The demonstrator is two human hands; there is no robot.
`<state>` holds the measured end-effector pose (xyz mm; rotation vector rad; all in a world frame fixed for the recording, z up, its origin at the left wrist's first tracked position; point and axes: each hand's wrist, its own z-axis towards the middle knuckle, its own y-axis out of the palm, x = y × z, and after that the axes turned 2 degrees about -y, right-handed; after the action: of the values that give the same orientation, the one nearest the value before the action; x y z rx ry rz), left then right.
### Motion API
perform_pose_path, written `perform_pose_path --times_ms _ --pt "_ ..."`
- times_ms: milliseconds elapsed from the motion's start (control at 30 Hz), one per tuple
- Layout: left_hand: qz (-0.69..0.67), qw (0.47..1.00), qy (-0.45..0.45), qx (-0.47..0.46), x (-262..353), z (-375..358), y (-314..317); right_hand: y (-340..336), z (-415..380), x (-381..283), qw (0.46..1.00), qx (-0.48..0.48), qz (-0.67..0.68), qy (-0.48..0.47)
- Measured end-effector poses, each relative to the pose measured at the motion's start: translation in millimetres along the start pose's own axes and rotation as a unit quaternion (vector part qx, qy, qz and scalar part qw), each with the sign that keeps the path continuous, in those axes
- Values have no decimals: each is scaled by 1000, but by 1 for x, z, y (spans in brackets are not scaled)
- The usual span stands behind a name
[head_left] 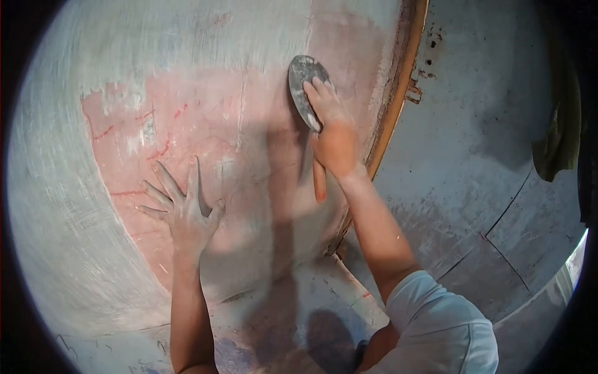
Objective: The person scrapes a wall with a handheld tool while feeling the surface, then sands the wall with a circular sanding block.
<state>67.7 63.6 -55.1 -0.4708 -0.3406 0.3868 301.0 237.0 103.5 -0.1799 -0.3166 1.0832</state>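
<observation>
My right hand is closed on a trowel with a rounded grey blade and an orange-brown handle. Its fingers press on the blade, which lies near or against the upper part of a curved wall. Lower left, my left hand rests on the wall's pink area, fingers spread and holding nothing. Red marks and pale filler streaks show on the pink area around it. Greyish dust coats the left fingers.
An orange-brown edge strip runs down the wall's right side. Beyond it stands a grey panel with dark seams. Dark cloth hangs at the far right. A stained pale surface lies below.
</observation>
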Motion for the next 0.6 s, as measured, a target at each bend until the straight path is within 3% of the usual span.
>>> perform_pose_path --times_ms 167,400,600 --pt "1 1000 -20 -12 5 2 -1 -11 43 12 1000 6 6 -11" --pt "1 1000 -18 -12 4 1 -3 2 -5 2 1000 -7 -4 -8" --pt "3 1000 -17 -8 5 1 -3 1 65 24 999 36 12 -13"
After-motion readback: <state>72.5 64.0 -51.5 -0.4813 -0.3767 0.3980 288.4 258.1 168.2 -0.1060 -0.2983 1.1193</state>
